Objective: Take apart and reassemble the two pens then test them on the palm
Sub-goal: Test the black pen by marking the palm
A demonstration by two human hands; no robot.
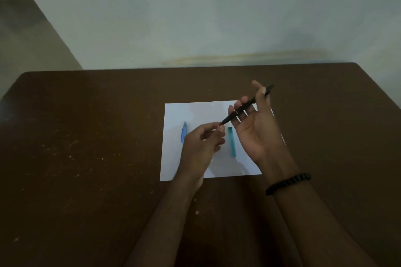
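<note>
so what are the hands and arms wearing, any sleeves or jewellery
Both forearms are bare, with no sleeves in view. The right wrist carries a black beaded bracelet. The left hand and its wrist show nothing worn, and the right hand shows no ring or glove that the dim picture lets me see.

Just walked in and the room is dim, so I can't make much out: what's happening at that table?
A person sits at a brown table working over a white sheet of paper. The right hand, palm up, holds a black pen across its fingers, while the left hand pinches the pen's tip end. A teal pen piece and a blue piece lie on the paper. Whether the black pen is coming apart or going together, I cannot tell.
</note>
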